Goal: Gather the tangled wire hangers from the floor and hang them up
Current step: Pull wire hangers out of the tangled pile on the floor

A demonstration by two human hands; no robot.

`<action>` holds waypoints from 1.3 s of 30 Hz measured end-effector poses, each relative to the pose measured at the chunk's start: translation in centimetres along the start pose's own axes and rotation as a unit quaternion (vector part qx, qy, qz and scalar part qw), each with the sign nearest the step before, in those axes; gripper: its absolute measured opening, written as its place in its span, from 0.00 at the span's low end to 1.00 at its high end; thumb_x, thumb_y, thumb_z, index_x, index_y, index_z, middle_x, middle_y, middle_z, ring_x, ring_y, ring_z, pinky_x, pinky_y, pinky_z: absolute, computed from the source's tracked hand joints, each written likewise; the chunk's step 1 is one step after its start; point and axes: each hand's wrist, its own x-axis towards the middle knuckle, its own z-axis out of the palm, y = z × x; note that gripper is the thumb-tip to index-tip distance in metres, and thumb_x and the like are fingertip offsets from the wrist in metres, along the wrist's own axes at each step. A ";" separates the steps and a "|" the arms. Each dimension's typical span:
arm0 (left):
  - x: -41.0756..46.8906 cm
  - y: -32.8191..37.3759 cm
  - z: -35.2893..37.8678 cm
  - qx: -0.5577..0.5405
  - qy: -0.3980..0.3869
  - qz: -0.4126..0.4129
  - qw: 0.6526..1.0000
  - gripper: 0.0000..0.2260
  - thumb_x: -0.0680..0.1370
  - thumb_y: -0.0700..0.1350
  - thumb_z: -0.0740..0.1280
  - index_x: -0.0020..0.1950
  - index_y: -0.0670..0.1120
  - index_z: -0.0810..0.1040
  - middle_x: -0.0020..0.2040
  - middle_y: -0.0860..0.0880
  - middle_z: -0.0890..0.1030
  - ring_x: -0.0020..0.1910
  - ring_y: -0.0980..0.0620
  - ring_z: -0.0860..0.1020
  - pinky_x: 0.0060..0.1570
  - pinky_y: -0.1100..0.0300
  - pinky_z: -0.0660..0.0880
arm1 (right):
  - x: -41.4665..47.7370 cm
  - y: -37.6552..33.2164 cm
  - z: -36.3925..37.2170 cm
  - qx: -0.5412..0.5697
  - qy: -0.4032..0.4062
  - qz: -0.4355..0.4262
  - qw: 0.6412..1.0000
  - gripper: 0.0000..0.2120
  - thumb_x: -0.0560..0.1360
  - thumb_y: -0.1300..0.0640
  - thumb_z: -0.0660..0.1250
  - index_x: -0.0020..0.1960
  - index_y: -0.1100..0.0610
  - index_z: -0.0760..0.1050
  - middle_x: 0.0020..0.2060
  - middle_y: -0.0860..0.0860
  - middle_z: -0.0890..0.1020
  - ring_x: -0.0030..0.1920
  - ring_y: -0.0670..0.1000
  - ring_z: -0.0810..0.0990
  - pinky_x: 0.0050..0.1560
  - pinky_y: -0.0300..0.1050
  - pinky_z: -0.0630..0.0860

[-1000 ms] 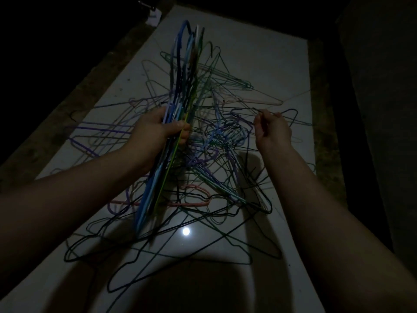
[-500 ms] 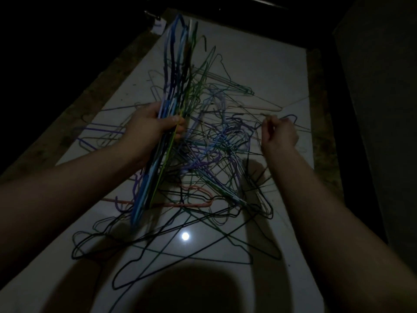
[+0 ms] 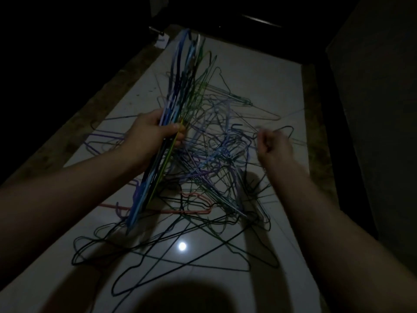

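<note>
Fingers [image 3: 171, 128] of left hand [image 3: 146, 134] wrapped round a bundle [image 3: 180, 82] of hangers, thumb across the front, firm grip at mid-length. Bundle is edge-on, blue, green and white wires stacked flat; its top end leans away above the pile [image 3: 214, 159] and its bottom end is down at the pile's left edge. Can't tell if the bottom end touches the floor [image 3: 259, 71].

Right hand [image 3: 274, 147] is at the pile's right edge, raised, motion-blurred. Its fingers are curled in, and thin wires cross just beside them; can't tell whether it pinches one or holds nothing.

Pile is a tangled heap of thin purple, blue, green and grey hangers lying mid-floor between the two hands. Pink hanger [image 3: 191, 211] lies flat at the pile's near side, partly under it. Black hangers [image 3: 158, 256] are spread loose nearer still, overlapping. Light spot [image 3: 182, 246] reflects off the glossy floor among them. Dark shadow [image 3: 187, 297] sits at the bottom edge. Surroundings of the pale floor are too dark to read.
</note>
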 end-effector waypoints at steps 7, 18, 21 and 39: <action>-0.3 0.3 0.2 -0.009 -0.009 0.010 1.000 0.09 0.78 0.33 0.61 0.44 0.45 0.75 0.35 0.47 0.78 0.28 0.58 0.77 0.31 0.65 0.76 | 1.9 6.0 -4.9 -0.619 -0.016 -0.046 0.784 0.12 0.79 0.62 0.59 0.56 0.67 0.77 0.45 0.61 0.82 0.42 0.56 0.79 0.43 0.46 0.78; -0.3 -0.4 0.3 0.008 -0.012 0.001 1.000 0.10 0.78 0.34 0.60 0.44 0.47 0.75 0.38 0.48 0.78 0.29 0.61 0.78 0.34 0.67 0.77 | 1.0 5.9 -3.5 -0.809 -0.180 -0.169 0.534 0.23 0.78 0.54 0.63 0.28 0.59 0.62 0.24 0.54 0.64 0.25 0.51 0.62 0.29 0.41 0.60; -0.1 -0.7 0.2 0.006 -0.008 -0.008 1.000 0.10 0.78 0.34 0.61 0.44 0.47 0.75 0.39 0.47 0.79 0.30 0.60 0.79 0.34 0.67 0.77 | 1.4 6.7 -2.8 -0.841 -0.179 -0.111 0.498 0.15 0.77 0.62 0.60 0.31 0.61 0.66 0.30 0.57 0.69 0.29 0.52 0.65 0.36 0.43 0.66; 1.3 -3.1 -0.9 0.011 0.017 -0.041 0.999 0.07 0.78 0.33 0.60 0.52 0.42 0.74 0.39 0.46 0.79 0.29 0.60 0.78 0.34 0.66 0.77 | 5.8 9.5 -1.8 -0.742 -0.139 0.007 0.656 0.10 0.74 0.63 0.66 0.52 0.66 0.80 0.46 0.62 0.83 0.43 0.57 0.81 0.50 0.49 0.81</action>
